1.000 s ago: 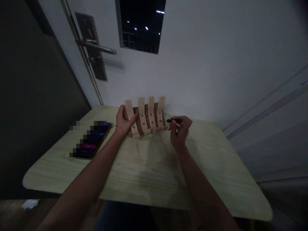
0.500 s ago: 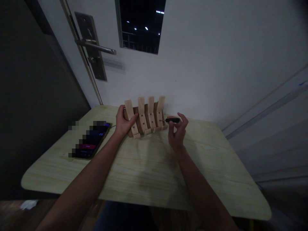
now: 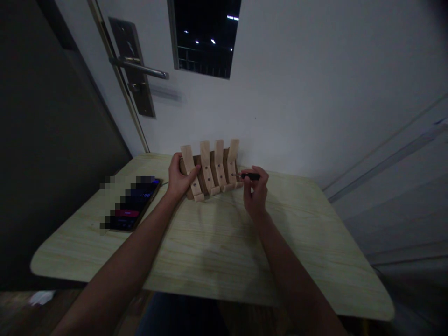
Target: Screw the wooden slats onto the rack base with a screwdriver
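A wooden hook rack (image 3: 220, 161) leans back at the far side of the table, its several pale pegs screwed to a brown board. My left hand (image 3: 179, 176) grips the rack's left end, with the thumb across the front by the leftmost peg. In my right hand (image 3: 256, 193) is a screwdriver (image 3: 251, 176) with a black handle, pinched between thumb and fingers. Its thin metal shaft points left and meets the lower screw of the rightmost peg. The palm side of my left fingers is hidden behind the board.
A phone (image 3: 136, 205) with its screen lit lies on the pale wood-patterned table (image 3: 210, 252), left of my left forearm. Behind the table stands a white door (image 3: 297, 93) with a metal lever handle (image 3: 140, 68) and a small dark window (image 3: 206, 37).
The fingers of my right hand have closed in around the screwdriver handle, and that hand has shifted slightly left. My left hand and the rack have hardly moved.
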The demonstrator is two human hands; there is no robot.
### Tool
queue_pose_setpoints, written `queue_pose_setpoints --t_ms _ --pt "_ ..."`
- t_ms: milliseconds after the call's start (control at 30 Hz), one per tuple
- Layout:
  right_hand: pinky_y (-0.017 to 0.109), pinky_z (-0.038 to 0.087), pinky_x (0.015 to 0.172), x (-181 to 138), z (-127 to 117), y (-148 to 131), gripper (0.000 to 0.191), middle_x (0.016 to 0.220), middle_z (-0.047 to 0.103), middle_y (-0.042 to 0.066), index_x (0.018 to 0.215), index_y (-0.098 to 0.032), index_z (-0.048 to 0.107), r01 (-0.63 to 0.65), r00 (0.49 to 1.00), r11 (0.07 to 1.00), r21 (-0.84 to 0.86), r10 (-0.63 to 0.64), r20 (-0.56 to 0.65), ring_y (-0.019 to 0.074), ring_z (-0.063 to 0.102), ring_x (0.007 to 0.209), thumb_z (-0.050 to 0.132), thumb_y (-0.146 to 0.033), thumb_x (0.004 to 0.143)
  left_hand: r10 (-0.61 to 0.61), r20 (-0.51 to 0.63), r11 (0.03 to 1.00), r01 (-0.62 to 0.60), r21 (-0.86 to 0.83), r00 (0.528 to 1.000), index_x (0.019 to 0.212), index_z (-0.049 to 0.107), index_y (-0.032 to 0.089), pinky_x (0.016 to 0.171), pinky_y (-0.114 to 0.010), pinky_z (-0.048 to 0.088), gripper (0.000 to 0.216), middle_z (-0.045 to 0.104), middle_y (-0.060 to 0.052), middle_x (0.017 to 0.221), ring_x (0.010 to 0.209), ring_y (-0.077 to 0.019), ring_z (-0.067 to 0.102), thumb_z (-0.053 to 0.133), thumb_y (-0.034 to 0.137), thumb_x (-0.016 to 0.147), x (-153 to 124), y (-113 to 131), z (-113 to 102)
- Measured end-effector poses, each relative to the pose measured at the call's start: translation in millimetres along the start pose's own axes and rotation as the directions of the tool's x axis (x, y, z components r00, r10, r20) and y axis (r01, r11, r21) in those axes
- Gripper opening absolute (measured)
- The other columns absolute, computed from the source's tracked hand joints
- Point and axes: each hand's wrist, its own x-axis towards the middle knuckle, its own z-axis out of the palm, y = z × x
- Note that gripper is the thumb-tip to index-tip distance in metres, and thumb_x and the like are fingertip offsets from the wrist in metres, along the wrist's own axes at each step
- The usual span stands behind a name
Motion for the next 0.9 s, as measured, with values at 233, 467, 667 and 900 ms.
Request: queue_pose_setpoints --t_ms 233,467,667,900 --pt "0.020 0.056 0.055 3.1 -2.7 -0.7 0.024 0.086 0.064 0.000 0.106 -0.025 0.046 -0.152 0.983 0.988 -0.010 0.151 -0.105 0.0111 0.066 0.070 0.057 -0.033 0.086 0.036 0.020 0.999 -0.036 0.004 0.999 0.101 0.051 0.021 0.077 -0.032 0.048 0.044 0.058 -0.002 0.096 0.087 -0.0183 0.058 0.073 0.033 0.065 0.0 0.2 -0.6" --pt "0.025 0.059 0.066 2.0 -2.6 -0.7 0.022 0.102 0.061 0.005 0.109 -0.025 0.041 -0.102 0.994 0.990 0.099 0.105 -0.021 0.0126 0.066 0.086 0.050 -0.031 0.090 0.041 0.008 0.999 -0.041 0.015 0.999 0.100 0.051 0.021 0.076 -0.033 0.048 0.041 0.058 -0.003 0.095 0.086 -0.0182 0.057 0.073 0.033 0.067 0.7 0.6 -0.2" --pt "0.024 0.058 0.062 1.3 -1.2 -2.1 0.033 0.096 0.065 0.004 0.121 -0.027 0.039 -0.044 0.999 0.999 -0.004 0.044 -0.021 0.0128 0.067 0.080 0.050 -0.026 0.090 0.045 0.012 0.999 -0.045 -0.008 0.999 0.100 0.050 0.021 0.074 -0.032 0.048 0.042 0.058 -0.002 0.093 0.084 -0.0174 0.057 0.073 0.034 0.067 0.1 -1.7 0.3" --pt "0.029 0.059 0.070 2.4 -4.1 -0.8 0.031 0.112 0.059 0.008 0.122 -0.027 0.042 -0.016 1.000 1.000 0.013 0.016 -0.020 0.0163 0.066 0.096 0.048 -0.027 0.091 0.034 0.012 0.999 -0.033 -0.039 0.999 0.103 0.050 0.022 0.077 -0.034 0.049 0.043 0.057 -0.003 0.096 0.087 -0.0184 0.057 0.073 0.033 0.068 -0.9 -3.2 1.0"
